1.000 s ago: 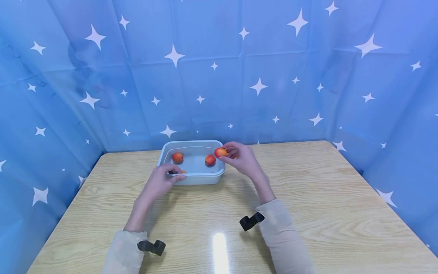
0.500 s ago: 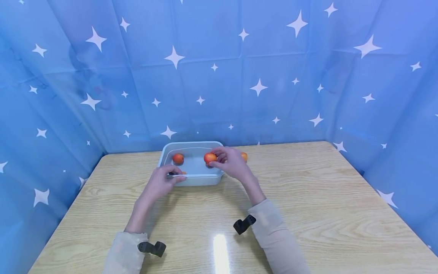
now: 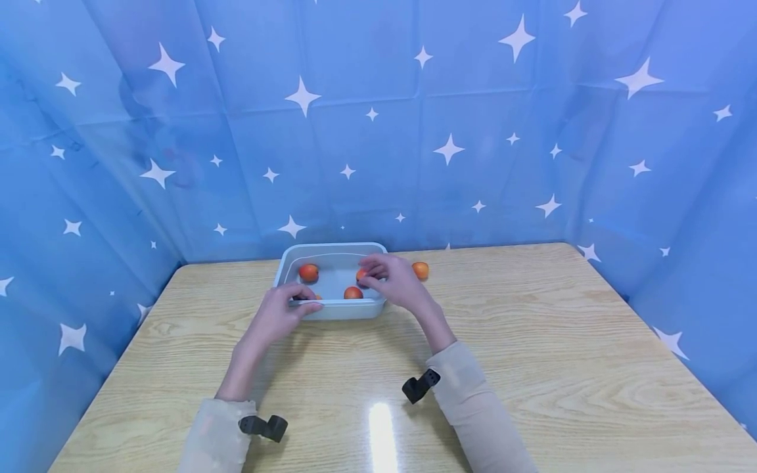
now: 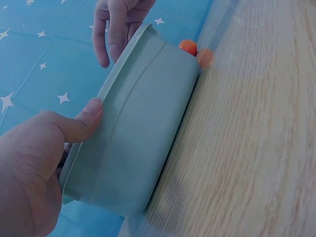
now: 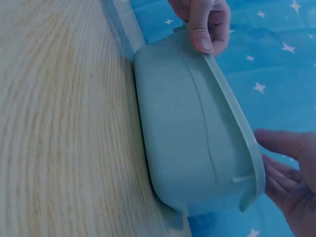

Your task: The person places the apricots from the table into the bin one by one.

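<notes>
Fruit (image 3: 353,293) newly dropped, right hand (image 3: 391,283) relaxed.

Light wood-grain table (image 3: 532,368), set against a blue star-print backdrop, carrying a pale rectangular tub (image 3: 331,309) near its far edge at left of centre and one loose orange fruit (image 3: 420,269) lying on the bare top just right of the tub.

No writing, label, brand or number can be read in any view; the pale blue-grey plastic tub (image 3: 331,309) bears no print; the blue backdrop cloth (image 3: 378,131) at the far side carries only white stars.
</notes>
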Motion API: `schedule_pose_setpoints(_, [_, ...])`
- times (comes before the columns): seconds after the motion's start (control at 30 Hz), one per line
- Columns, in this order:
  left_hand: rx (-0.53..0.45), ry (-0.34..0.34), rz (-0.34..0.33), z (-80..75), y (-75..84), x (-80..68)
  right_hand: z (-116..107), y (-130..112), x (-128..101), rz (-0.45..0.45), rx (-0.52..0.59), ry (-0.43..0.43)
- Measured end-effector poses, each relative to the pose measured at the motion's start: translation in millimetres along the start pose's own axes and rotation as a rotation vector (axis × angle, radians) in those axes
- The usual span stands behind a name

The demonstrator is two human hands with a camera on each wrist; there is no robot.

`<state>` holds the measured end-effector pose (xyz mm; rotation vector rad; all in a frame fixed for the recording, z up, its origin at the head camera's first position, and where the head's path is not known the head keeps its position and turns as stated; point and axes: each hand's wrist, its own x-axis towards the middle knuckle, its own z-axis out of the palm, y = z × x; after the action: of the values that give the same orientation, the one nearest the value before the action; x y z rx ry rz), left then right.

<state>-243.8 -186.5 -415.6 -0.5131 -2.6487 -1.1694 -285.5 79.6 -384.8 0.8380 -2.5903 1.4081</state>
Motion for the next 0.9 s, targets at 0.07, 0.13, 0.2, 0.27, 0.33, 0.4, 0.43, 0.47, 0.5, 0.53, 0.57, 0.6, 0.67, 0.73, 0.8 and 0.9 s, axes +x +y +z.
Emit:
schedule_pose_setpoints(0.07, [-0.002, -0.001, 0.0, -0.3, 0.5, 0.0, -1.8, 0.3, 0.3, -0.006, 0.007, 0.003])
schedule_pose_setpoints(0.13, [-0.003, 0.0, -0.001, -0.5, 0.9, 0.2, -4.0, 0.7, 0.1, -0.011, 0.013, 0.01])
schedule_pose_setpoints(0.2, [-0.002, -0.002, -0.004, -0.6, 1.2, 0.1, -6.4, 1.9, 0.0, -0.012, 0.018, 0.022])
schedule_pose_setpoints(0.27, [0.001, -0.003, -0.006, -0.7, 1.5, -0.1, -9.3, 3.5, -0.1, -0.005, 0.019, 0.035])
schedule_pose_setpoints(0.33, [0.002, -0.004, -0.005, -0.7, 1.7, -0.2, -12.7, 5.0, -0.3, -0.004, 0.014, 0.05])
schedule_pose_setpoints(0.4, [0.003, -0.006, -0.005, -0.8, 1.8, -0.2, -16.6, 5.8, -1.0, -0.002, 0.01, 0.066])
schedule_pose_setpoints(0.43, [0.003, -0.007, -0.005, -0.8, 1.8, -0.2, -18.6, 6.4, -1.2, -0.003, 0.006, 0.075])
schedule_pose_setpoints(0.47, [0.002, -0.008, -0.006, -0.8, 1.8, -0.2, -20.5, 7.1, -1.3, -0.006, 0.005, 0.085])
schedule_pose_setpoints(0.5, [0.002, -0.009, -0.007, -0.8, 1.9, -0.2, -22.7, 7.5, -1.8, -0.005, 0.002, 0.096])
schedule_pose_setpoints(0.53, [0.001, -0.009, -0.006, -0.8, 1.9, -0.1, -24.8, 8.3, -2.2, -0.001, 0.003, 0.107])
schedule_pose_setpoints(0.57, [0.001, -0.009, -0.006, -0.8, 2.0, -0.1, -26.8, 9.3, -2.7, 0.005, 0.007, 0.119])
schedule_pose_setpoints(0.6, [0.001, -0.009, -0.005, -0.8, 2.0, 0.0, -28.7, 10.6, -2.8, 0.007, 0.012, 0.129])
schedule_pose_setpoints(0.67, [0.003, -0.01, -0.005, -0.8, 2.3, 0.1, -32.5, 13.1, -3.2, 0.016, 0.025, 0.152])
schedule_pose_setpoints(0.73, [0.002, -0.008, -0.002, -0.8, 2.5, 0.4, -35.8, 16.1, -3.1, 0.02, 0.04, 0.174])
schedule_pose_setpoints(0.8, [0.004, -0.008, -0.001, -0.8, 2.1, 0.5, -38.9, 18.9, -3.0, 0.021, 0.044, 0.191])
schedule_pose_setpoints(0.9, [0.004, -0.006, 0.001, -0.7, 1.5, 0.5, -42.9, 24.2, -2.9, 0.038, 0.04, 0.207])
